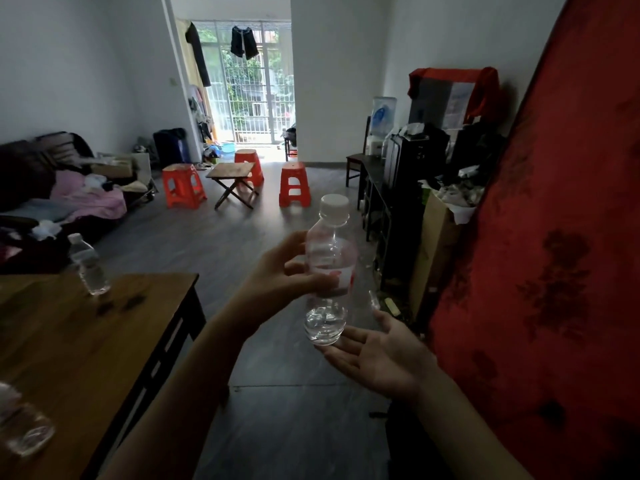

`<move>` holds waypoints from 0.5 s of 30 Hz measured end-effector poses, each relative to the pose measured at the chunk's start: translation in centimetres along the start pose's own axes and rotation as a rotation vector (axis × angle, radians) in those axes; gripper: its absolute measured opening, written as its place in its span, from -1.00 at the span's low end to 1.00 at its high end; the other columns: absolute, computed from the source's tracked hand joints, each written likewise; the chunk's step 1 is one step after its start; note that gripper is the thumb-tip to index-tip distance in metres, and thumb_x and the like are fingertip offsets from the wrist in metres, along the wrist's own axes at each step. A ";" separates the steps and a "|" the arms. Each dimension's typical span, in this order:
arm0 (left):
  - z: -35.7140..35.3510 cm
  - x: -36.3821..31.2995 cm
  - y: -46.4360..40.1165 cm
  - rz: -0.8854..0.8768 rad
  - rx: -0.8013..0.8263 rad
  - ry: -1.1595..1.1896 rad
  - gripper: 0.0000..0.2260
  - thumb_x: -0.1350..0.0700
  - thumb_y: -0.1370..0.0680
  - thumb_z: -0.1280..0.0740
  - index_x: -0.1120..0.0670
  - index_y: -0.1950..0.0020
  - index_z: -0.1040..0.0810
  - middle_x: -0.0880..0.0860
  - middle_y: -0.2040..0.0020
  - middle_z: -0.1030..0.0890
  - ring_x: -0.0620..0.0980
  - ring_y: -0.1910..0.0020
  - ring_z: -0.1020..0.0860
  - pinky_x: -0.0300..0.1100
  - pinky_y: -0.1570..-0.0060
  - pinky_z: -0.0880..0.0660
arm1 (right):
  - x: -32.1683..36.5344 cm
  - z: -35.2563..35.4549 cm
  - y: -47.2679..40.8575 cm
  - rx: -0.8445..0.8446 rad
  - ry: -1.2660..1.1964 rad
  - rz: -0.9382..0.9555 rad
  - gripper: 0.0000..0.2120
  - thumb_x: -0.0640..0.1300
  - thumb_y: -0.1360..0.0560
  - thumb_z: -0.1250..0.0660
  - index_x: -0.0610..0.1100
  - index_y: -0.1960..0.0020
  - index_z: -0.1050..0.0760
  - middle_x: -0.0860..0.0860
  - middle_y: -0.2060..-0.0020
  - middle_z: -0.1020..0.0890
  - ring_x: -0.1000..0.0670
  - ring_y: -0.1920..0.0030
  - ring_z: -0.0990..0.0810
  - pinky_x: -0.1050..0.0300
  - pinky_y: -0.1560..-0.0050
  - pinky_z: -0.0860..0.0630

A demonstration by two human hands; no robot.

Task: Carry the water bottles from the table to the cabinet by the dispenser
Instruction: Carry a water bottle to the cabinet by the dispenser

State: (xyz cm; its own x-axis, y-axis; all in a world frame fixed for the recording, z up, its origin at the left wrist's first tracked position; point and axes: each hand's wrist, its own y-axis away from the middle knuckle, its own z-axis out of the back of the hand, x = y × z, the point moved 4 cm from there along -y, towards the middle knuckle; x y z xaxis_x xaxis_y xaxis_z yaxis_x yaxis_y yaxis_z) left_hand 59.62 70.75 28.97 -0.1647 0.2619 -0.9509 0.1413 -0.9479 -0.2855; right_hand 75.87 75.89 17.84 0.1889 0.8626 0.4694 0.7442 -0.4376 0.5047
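Ahead of you, a wide strip of grey wood-look floor (221, 244) is lying open through the middle of the frame, running toward the barred balcony door (247, 88) at upper centre. At lower left, the brown wooden table (104, 341) is crowding your left side, with a clear plastic bottle (88, 265) standing near its far edge. Along the right edge, a tall red patterned panel (554, 271) is narrowing the way, and a dark low cabinet (375, 188) piled with clutter is lining the right wall beyond it. Further in, three orange plastic stools (294, 185) and a small folding wooden table (233, 174) are standing mid-floor.
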 end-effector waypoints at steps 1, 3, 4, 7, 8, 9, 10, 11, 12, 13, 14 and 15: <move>0.8 0.4 -1.0 0.001 -0.005 -0.005 -0.39 0.09 -0.31 -0.61 0.01 -0.33 -0.53 0.09 -0.21 -0.68 0.06 -0.14 -0.70 -0.19 0.02 -0.63 | 0.7 -0.5 -1.1 0.003 0.012 0.000 -0.29 0.22 -0.60 -0.07 -0.38 -0.42 -0.36 -0.35 -0.32 -0.50 -0.32 -0.37 -0.44 -0.14 -0.32 -0.40; 2.5 1.0 -3.0 -0.006 -0.024 -0.021 -0.39 0.17 -0.35 -0.63 0.06 -0.36 -0.52 0.10 -0.23 -0.66 0.08 -0.16 -0.69 -0.18 0.01 -0.63 | 2.2 -1.7 -3.3 0.007 0.039 0.003 -0.28 0.22 -0.60 -0.06 -0.39 -0.41 -0.37 -0.34 -0.33 -0.50 -0.31 -0.38 -0.45 -0.14 -0.29 -0.44; 3.4 1.3 -4.1 -0.015 -0.037 -0.030 -0.40 0.17 -0.35 -0.61 0.06 -0.35 -0.52 0.09 -0.23 -0.67 0.07 -0.16 -0.68 -0.18 0.01 -0.63 | 2.9 -2.3 -4.5 0.009 0.048 0.003 -0.29 0.22 -0.60 -0.06 -0.39 -0.41 -0.37 -0.34 -0.32 -0.50 -0.31 -0.38 -0.44 -0.14 -0.28 -0.44; 6.3 2.1 -7.7 -0.020 -0.057 -0.026 -0.45 0.17 -0.33 -0.54 -0.01 -0.31 -0.53 0.03 -0.20 -0.68 0.03 -0.15 -0.69 -0.19 0.03 -0.63 | 5.3 -4.2 -8.2 0.002 0.058 0.009 -0.30 0.20 -0.61 -0.06 -0.39 -0.41 -0.36 -0.35 -0.32 -0.50 -0.33 -0.38 -0.43 -0.15 -0.31 -0.41; 7.2 2.2 -9.0 -0.019 -0.052 -0.020 -0.46 0.18 -0.34 -0.53 -0.03 -0.29 -0.54 0.01 -0.18 -0.69 0.00 -0.14 -0.69 -0.21 0.04 -0.63 | 6.2 -4.9 -9.4 0.002 0.071 0.013 -0.30 0.20 -0.61 -0.06 -0.40 -0.40 -0.37 -0.36 -0.31 -0.51 -0.33 -0.38 -0.44 -0.15 -0.30 -0.42; 8.1 2.5 -10.4 -0.020 -0.045 -0.018 -0.48 0.20 -0.34 -0.52 -0.04 -0.28 -0.54 -0.01 -0.16 -0.70 -0.02 -0.13 -0.70 -0.23 0.05 -0.63 | 7.2 -5.6 -10.6 0.001 0.081 0.017 -0.30 0.20 -0.61 -0.05 -0.40 -0.39 -0.37 -0.36 -0.30 -0.51 -0.33 -0.38 -0.44 -0.15 -0.29 -0.43; 9.0 2.7 -11.7 -0.022 -0.039 -0.018 -0.50 0.22 -0.36 -0.52 -0.05 -0.26 -0.55 -0.02 -0.15 -0.70 -0.04 -0.12 -0.70 -0.24 0.06 -0.63 | 8.2 -6.2 -11.9 -0.005 0.081 0.025 -0.30 0.20 -0.61 -0.05 -0.41 -0.39 -0.37 -0.36 -0.30 -0.51 -0.33 -0.38 -0.44 -0.15 -0.30 -0.42; 9.8 3.0 -13.0 -0.023 -0.037 -0.013 -0.51 0.26 -0.38 -0.51 -0.05 -0.25 -0.55 -0.02 -0.14 -0.70 -0.03 -0.12 -0.70 -0.25 0.07 -0.63 | 9.3 -6.7 -13.1 -0.012 0.074 0.032 -0.29 0.21 -0.61 -0.06 -0.41 -0.39 -0.37 -0.37 -0.31 -0.50 -0.33 -0.38 -0.43 -0.15 -0.31 -0.41; 10.6 3.3 -14.3 -0.024 -0.036 -0.007 -0.52 0.29 -0.40 -0.51 -0.04 -0.26 -0.56 -0.01 -0.15 -0.71 -0.02 -0.13 -0.70 -0.25 0.06 -0.63 | 10.2 -7.2 -14.1 -0.016 0.072 0.040 -0.29 0.20 -0.61 -0.06 -0.42 -0.39 -0.37 -0.37 -0.32 -0.49 -0.33 -0.39 -0.42 -0.15 -0.32 -0.39; 11.3 3.6 -15.6 -0.029 -0.035 -0.003 -0.52 0.29 -0.41 -0.50 -0.02 -0.27 -0.55 0.00 -0.15 -0.71 -0.01 -0.14 -0.70 -0.24 0.06 -0.63 | 11.0 -7.6 -15.1 -0.016 0.070 0.048 -0.29 0.20 -0.61 -0.06 -0.42 -0.39 -0.37 -0.37 -0.32 -0.49 -0.34 -0.38 -0.42 -0.16 -0.33 -0.38; 11.9 3.9 -16.8 -0.035 -0.029 -0.005 -0.52 0.26 -0.41 -0.50 -0.01 -0.30 -0.55 0.02 -0.17 -0.70 -0.01 -0.14 -0.69 -0.24 0.05 -0.63 | 11.8 -8.0 -16.0 -0.013 0.064 0.054 -0.29 0.20 -0.61 -0.06 -0.42 -0.38 -0.38 -0.37 -0.31 -0.50 -0.34 -0.38 -0.43 -0.16 -0.33 -0.38; 12.4 4.1 -17.9 -0.038 -0.024 -0.009 -0.50 0.21 -0.40 -0.50 0.01 -0.32 -0.54 0.04 -0.19 -0.69 -0.01 -0.15 -0.69 -0.24 0.04 -0.63 | 12.5 -8.2 -16.9 -0.011 0.055 0.059 -0.30 0.20 -0.61 -0.06 -0.42 -0.37 -0.39 -0.38 -0.30 -0.51 -0.34 -0.37 -0.44 -0.16 -0.34 -0.37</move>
State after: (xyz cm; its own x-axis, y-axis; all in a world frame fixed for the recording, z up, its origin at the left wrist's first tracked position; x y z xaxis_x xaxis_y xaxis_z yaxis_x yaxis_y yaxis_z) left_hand 44.29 86.55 31.62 -0.1791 0.2957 -0.9383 0.1578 -0.9328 -0.3241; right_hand 60.39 92.02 21.18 0.1966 0.8198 0.5379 0.7255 -0.4906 0.4826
